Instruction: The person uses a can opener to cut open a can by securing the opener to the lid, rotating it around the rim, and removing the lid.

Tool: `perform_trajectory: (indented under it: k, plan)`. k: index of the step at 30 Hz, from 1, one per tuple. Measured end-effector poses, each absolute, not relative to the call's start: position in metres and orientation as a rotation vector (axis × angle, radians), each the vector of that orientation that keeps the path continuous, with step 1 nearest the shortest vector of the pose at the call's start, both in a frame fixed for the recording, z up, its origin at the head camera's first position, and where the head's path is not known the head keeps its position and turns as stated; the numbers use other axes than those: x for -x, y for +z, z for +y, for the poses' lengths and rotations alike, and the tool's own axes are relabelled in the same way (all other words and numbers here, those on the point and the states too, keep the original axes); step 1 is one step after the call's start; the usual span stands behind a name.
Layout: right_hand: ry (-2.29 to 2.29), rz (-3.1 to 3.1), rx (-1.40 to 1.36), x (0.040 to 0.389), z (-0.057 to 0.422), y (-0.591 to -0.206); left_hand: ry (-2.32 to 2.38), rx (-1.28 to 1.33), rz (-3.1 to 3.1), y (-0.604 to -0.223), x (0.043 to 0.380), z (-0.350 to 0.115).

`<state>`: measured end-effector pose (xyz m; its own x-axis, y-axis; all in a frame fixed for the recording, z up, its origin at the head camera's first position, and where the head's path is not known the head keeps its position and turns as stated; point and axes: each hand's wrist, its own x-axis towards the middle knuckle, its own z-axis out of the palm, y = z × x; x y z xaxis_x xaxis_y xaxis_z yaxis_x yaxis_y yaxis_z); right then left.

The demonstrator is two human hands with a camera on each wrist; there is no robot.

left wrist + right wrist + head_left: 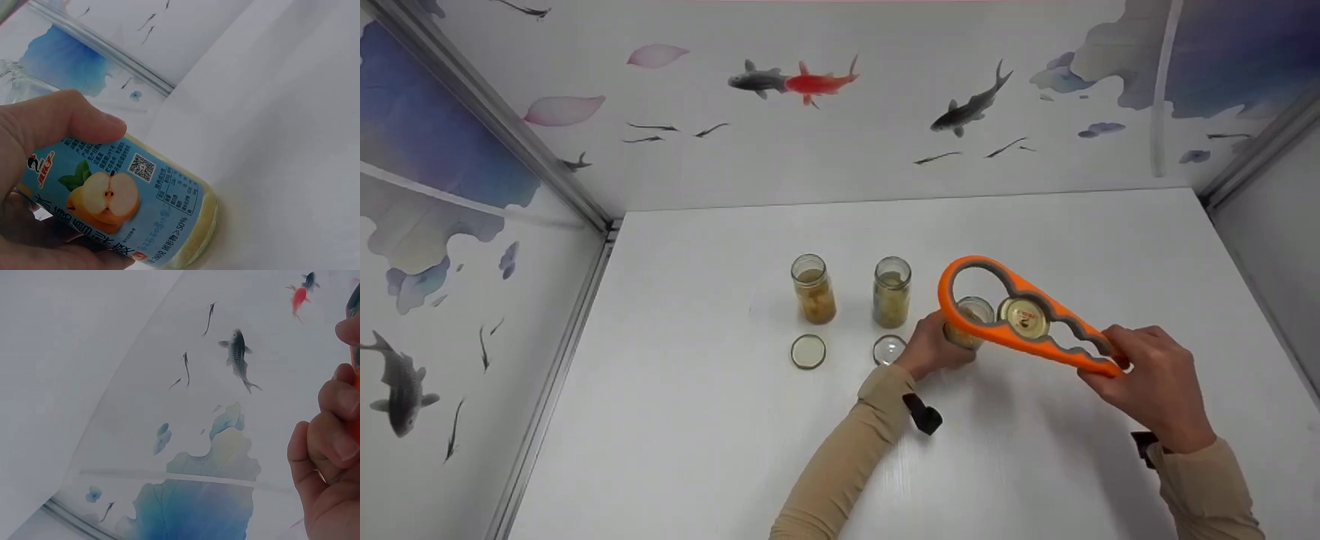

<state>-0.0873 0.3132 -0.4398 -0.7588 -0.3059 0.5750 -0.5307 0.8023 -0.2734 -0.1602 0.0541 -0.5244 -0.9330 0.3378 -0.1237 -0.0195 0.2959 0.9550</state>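
Observation:
My left hand [936,349] grips a glass jar [962,340] around its side. In the left wrist view the jar's blue label [149,194] shows a cut pear, and the jar is tilted. My right hand [1156,379] holds an orange jar opener [1039,348] with grey ridged inner edges by its handle end. A gold lid [1024,318] sits in the opener's middle opening. The opener's large loop hangs over the jar, whose glass mouth shows through it without a lid. Only part of the right hand's fingers [337,433] appears in the right wrist view.
Two lidless jars stand upright on the white table [697,435]: one with orange-yellow contents [816,298], one with paler contents [892,300]. In front of them lie two lids, a left one [808,352] and a right one [888,348]. Printed walls border the table.

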Motion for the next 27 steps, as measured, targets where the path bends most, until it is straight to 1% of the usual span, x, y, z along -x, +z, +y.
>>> perform_trajectory:
  k: [13, 27]
  plan:
    - [0.609, -2.447, -0.465, 0.086, 0.311, -0.441, 1.677, -0.154, 2.298, -0.524, 0.186, 0.062]
    - [0.621, -2.461, -0.386, 0.086, 0.306, -0.447, 1.785, -0.127, 2.284, -0.528, 0.201, 0.074]
